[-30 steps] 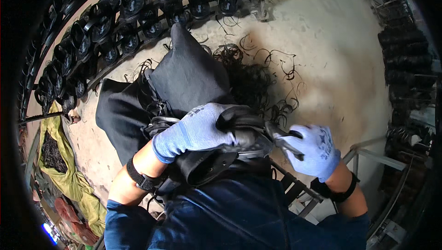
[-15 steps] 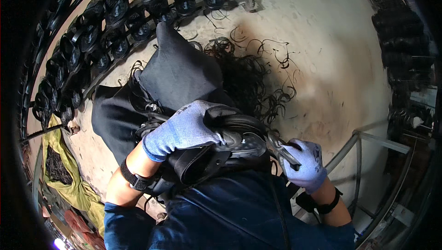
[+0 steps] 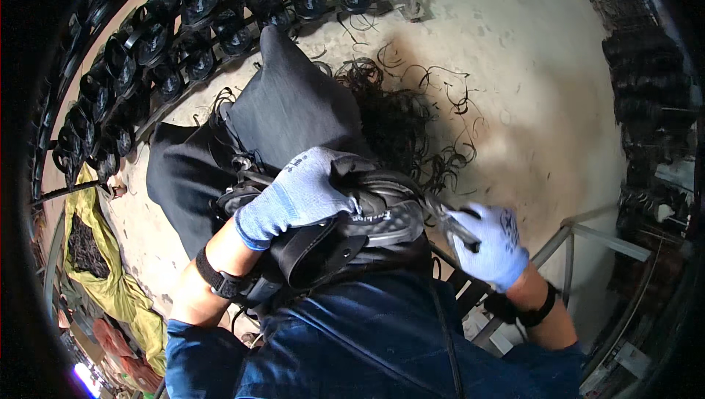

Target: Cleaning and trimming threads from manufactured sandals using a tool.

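A black sandal [image 3: 389,229] with a textured footbed and wide strap lies tilted over my lap. My left hand [image 3: 305,190], in a blue-grey knit glove with dark fingertips, is closed around its upper part, thumb pressed on the footbed. Just right of the sandal's rim, my right hand [image 3: 490,246], gloved alike, is closed on a slim dark thing [image 3: 459,231] whose kind I cannot make out. A broad black strap loop [image 3: 308,256] shows below my left wrist. More black footwear [image 3: 239,197] rests partly hidden behind my left forearm.
Racks of black sandals [image 3: 150,39] curve along the upper left. Curly black trimmings [image 3: 400,124] are heaped on the floor [image 3: 529,105] beyond my knees. A yellow sack [image 3: 128,300] holding dark scraps stands left. A metal frame [image 3: 606,243] is at right, near stacked dark goods [image 3: 650,91].
The view has shifted slightly. The sandal is turned a little, so more of its footbed shows. My right hand has moved slightly up beside its rim; both hands keep their grip.
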### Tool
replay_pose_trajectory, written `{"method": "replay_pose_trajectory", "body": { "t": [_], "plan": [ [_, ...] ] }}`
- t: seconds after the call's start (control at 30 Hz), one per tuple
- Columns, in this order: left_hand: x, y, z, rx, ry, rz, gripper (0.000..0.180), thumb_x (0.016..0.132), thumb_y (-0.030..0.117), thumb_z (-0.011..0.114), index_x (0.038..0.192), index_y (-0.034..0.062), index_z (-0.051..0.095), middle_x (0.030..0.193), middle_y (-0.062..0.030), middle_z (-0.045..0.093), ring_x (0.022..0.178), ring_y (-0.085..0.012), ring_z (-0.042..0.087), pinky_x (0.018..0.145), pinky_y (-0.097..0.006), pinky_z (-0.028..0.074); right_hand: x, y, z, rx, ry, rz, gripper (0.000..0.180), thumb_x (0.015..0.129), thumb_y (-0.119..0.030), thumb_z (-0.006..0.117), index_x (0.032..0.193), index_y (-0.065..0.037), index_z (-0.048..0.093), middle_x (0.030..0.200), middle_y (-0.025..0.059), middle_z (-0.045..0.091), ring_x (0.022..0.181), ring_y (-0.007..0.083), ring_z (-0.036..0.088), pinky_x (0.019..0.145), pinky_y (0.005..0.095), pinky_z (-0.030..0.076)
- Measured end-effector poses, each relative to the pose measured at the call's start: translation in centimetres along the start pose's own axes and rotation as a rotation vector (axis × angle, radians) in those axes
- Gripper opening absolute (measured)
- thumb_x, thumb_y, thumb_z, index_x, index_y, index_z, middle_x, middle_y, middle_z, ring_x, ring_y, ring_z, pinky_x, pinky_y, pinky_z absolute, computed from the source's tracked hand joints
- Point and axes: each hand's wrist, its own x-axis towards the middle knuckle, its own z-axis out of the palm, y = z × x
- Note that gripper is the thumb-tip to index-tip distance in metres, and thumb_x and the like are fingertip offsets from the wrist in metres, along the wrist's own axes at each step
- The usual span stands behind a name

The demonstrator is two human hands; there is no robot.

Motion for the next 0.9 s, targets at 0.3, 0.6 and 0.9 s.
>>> {"method": "replay_pose_trajectory", "body": {
  "t": [0.3, 0.6, 0.9],
  "plan": [
    [-0.3, 0.1, 0.7, 0.109, 0.129, 0.079, 0.042, 0.069, 0.022, 0.076, 0.108, 0.0075, 0.067, 0.088, -0.0141, 0.069, 0.082, -0.0298, 0.066, 0.073, -0.034, 0.052, 2.6, 0.5, -2.1, -0.080, -0.132, -0.120, 0.026, 0.073, -0.018, 0.066, 0.098, -0.014, 0.070, 0.073, 0.0090, 0.057, 0.059, 0.0293, 0.058, 0.053, 0.0406, 0.045],
    [0.2, 0.6, 0.1, 0.055, 0.020, 0.045, 0.047, 0.067, 0.020, 0.076, 0.110, 0.0043, 0.065, 0.097, -0.0154, 0.068, 0.089, -0.0275, 0.066, 0.079, -0.033, 0.051, 2.2, 1.4, -2.1, 0.141, -0.184, -0.001, 0.029, 0.074, -0.014, 0.067, 0.103, -0.010, 0.070, 0.080, 0.0117, 0.064, 0.062, 0.0306, 0.061, 0.057, 0.0377, 0.047],
    [-0.2, 0.3, 0.3, 0.059, -0.004, -0.003, 0.051, 0.065, 0.016, 0.076, 0.113, 0.0034, 0.064, 0.098, -0.0153, 0.069, 0.091, -0.0261, 0.067, 0.083, -0.033, 0.050, 4.2, 1.5, -2.8, 0.038, -0.241, -0.184, 0.023, 0.074, -0.013, 0.065, 0.097, -0.010, 0.069, 0.074, 0.0118, 0.060, 0.061, 0.0323, 0.059, 0.056, 0.0411, 0.046]
  ]
}}
